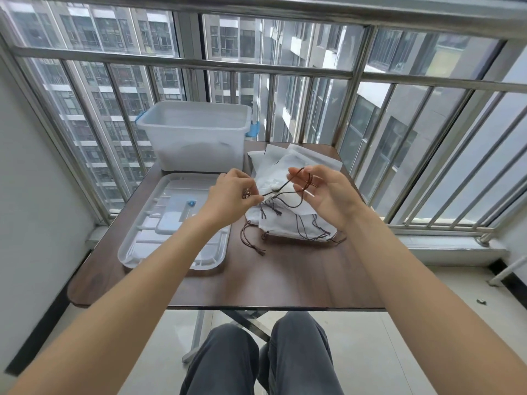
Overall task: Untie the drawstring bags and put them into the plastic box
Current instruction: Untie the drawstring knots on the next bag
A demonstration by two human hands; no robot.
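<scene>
A white drawstring bag (272,181) hangs between my hands above the table. My left hand (232,196) pinches one end of its dark brown cord (281,188). My right hand (323,192) holds a loop of the same cord by the fingertips. Below lies a pile of several white drawstring bags (288,226), their brown cords trailing onto the wood. The translucent plastic box (194,138) with blue latches stands open at the table's far left; something pale lies in its bottom.
The box's clear lid (174,223) lies upside down on the dark wooden table (285,280), left of the pile. A metal railing (285,69) and windows stand right behind the table. My knees in grey trousers are under the front edge.
</scene>
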